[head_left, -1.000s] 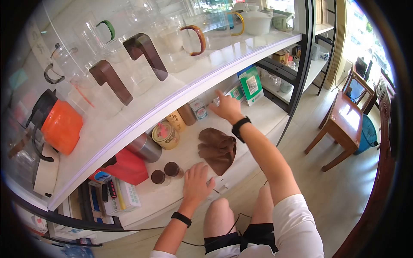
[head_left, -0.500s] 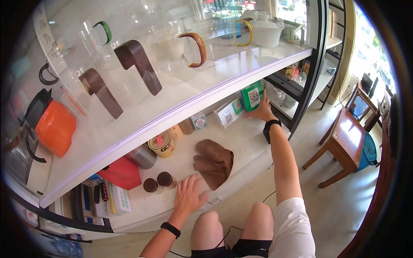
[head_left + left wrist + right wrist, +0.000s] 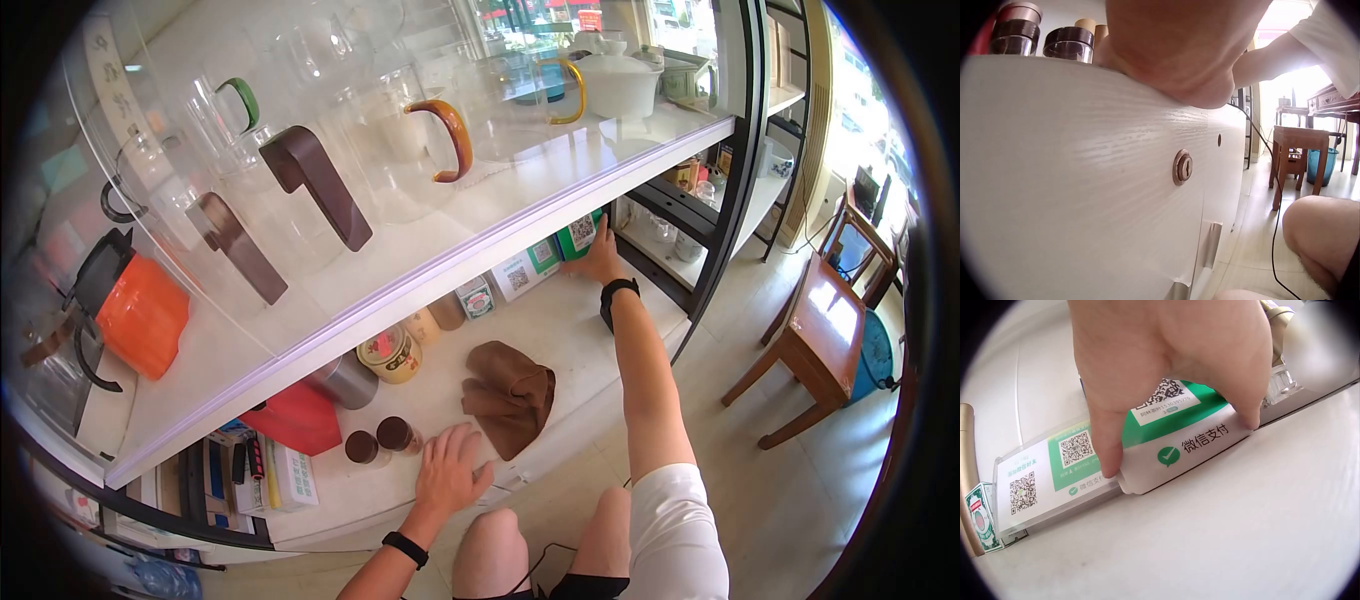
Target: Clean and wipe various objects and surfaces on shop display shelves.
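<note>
My right hand grips a green QR code sign at the back right of the lower shelf. In the right wrist view the thumb and a finger span the sign's white lower band. Right beside it leans a clear-framed white QR code stand, its edge close to my hand. My left hand rests on the front edge of the counter with relaxed fingers, holding nothing. Near it are two small jars with dark lids and a folded brown cloth.
Along the back stand a small patterned box, a yellow tin, a grey canister and a red bag. The upper shelf's edge overhangs them, with glass pots above. A black post rises at the right.
My right hand has gone from the white stand to the green sign and taken hold of it. The sign now sits further back under the shelf edge, beside the stand. My left hand stays at the counter edge.
</note>
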### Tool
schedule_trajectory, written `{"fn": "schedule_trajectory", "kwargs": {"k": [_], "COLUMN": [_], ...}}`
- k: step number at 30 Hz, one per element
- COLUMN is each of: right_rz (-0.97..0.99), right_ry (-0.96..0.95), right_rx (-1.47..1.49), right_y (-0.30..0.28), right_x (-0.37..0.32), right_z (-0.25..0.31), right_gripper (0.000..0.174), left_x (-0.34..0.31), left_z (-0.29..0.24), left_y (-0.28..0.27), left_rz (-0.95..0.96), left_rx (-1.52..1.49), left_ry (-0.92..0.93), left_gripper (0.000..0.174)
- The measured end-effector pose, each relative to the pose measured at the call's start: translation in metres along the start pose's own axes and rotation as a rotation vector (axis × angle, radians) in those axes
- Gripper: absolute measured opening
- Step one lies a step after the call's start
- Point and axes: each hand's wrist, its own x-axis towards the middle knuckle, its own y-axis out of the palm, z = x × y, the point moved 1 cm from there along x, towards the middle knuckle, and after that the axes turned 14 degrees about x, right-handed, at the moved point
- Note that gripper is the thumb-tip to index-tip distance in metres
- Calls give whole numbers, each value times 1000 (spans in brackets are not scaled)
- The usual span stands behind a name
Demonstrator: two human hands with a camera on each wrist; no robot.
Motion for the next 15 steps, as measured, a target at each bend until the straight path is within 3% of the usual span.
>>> {"fn": "schedule_trajectory", "kwargs": {"k": [15], "right_rz": [58], "right_ry": [39], "right_rx": [-131], "right_y": [2], "right_x": [-5], "right_z": [8], "right_gripper": [147], "left_x": [-1], "left_z": [-1], "left_y": [1], "left_rz": [-7], "left_rx": [-7], "left_ry": [-6], "left_gripper": [48]}}
